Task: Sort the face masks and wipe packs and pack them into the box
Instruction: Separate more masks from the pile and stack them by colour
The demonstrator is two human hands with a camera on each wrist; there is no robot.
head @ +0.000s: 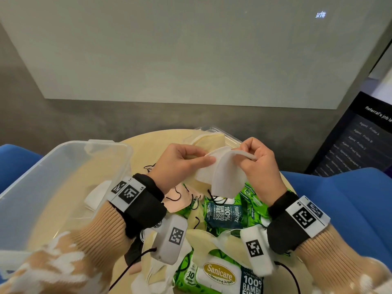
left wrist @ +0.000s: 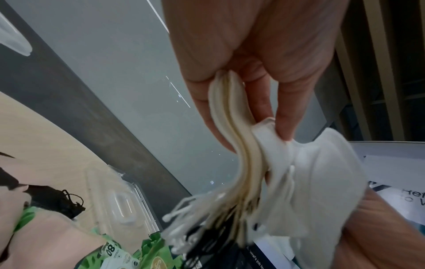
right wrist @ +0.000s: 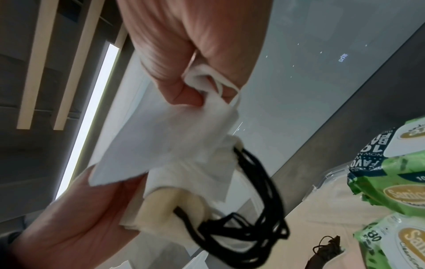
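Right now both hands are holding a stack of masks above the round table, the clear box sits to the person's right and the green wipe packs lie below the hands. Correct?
Not quite. The clear box sits to the person's left, as the head view shows. The rest holds: the left hand and right hand hold the stack of masks above the round table, with the green wipe packs below.

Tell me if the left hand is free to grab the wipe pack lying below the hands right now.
Probably not yet. The left hand pinches a stack of masks, and the right hand holds the white mask against it. The wipe pack lies uncovered just below, so nothing else blocks it.
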